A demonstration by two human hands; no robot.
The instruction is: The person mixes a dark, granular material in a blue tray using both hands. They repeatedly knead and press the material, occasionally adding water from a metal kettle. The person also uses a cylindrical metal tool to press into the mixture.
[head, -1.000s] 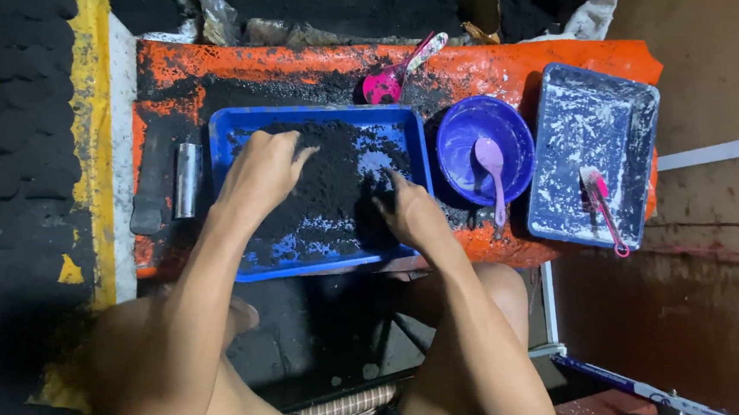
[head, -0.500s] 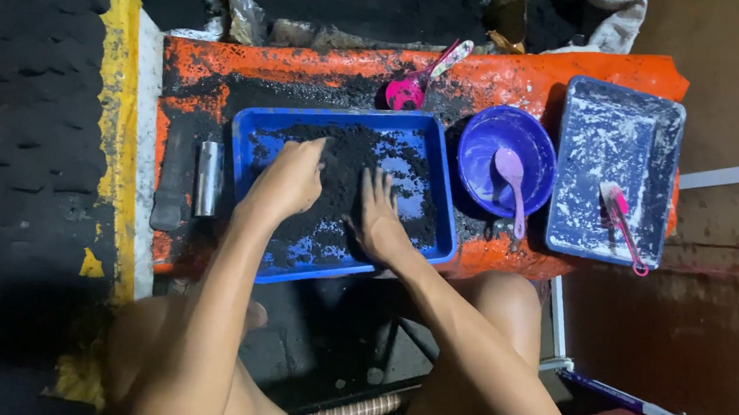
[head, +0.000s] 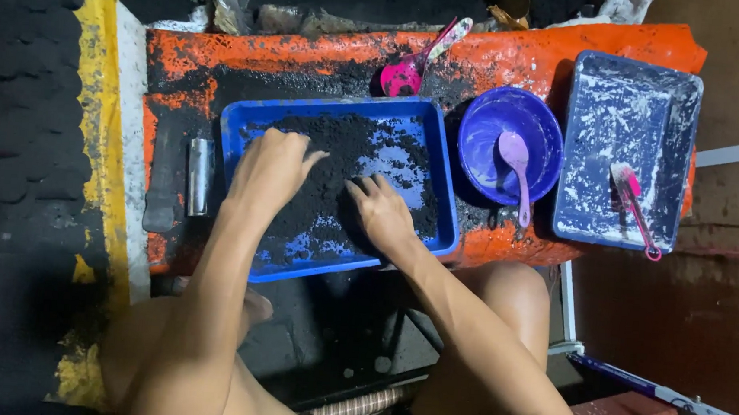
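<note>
Both hands are pressed into black powder spread in a blue tray on the near part of an orange, soot-stained board. The left hand lies flat with fingers loosely spread; the right hand rests palm-down, fingers slightly parted — nothing is gripped. Powder could be pushed over the tray's low near rim, since it sits at the board's edge. To the right, a purple bowl with a spoon and a whitened tray are set — the room is dim and grimy.
</note>
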